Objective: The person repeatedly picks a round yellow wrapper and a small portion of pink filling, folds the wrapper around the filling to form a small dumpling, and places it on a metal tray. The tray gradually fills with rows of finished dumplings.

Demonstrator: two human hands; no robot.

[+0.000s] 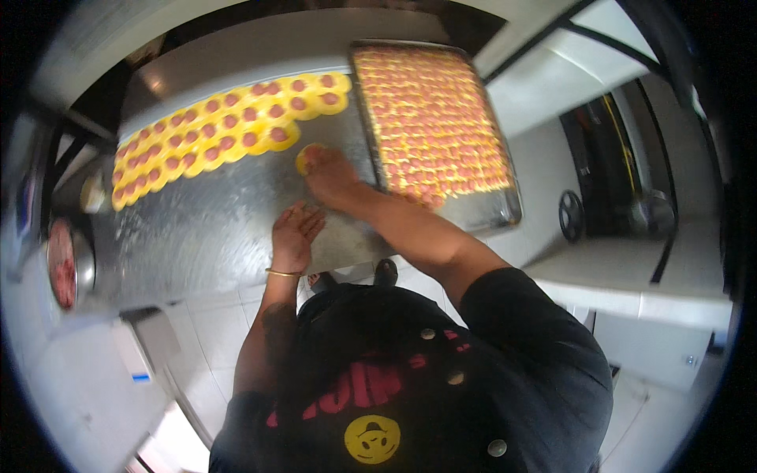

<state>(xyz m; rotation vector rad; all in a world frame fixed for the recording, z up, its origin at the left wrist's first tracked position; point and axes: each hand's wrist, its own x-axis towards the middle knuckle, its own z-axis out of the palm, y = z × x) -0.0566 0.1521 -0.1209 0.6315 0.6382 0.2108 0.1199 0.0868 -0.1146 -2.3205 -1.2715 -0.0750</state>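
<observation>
My right hand [331,176] is closed on a yellow round wrapper [302,163] with pink filling, just over the steel table [197,244]. My fingers cover part of it. Nearer to me, my left hand [294,234] is palm up, its fingers apart and slightly curled, with nothing in it. Overlapping rows of yellow round wrappers [189,146], each topped with a pink dab of filling, lie across the far left of the table. To the right, a metal tray [516,209] holds close-packed filled dumplings [434,118] in rows.
A metal bowl [83,264] of pink meat filling stands at the table's left end. Close to it, farther back, is a small pale container [93,195]. White equipment with a black handwheel [570,217] stands to the right. Below the table's front edge is a tiled floor [206,335].
</observation>
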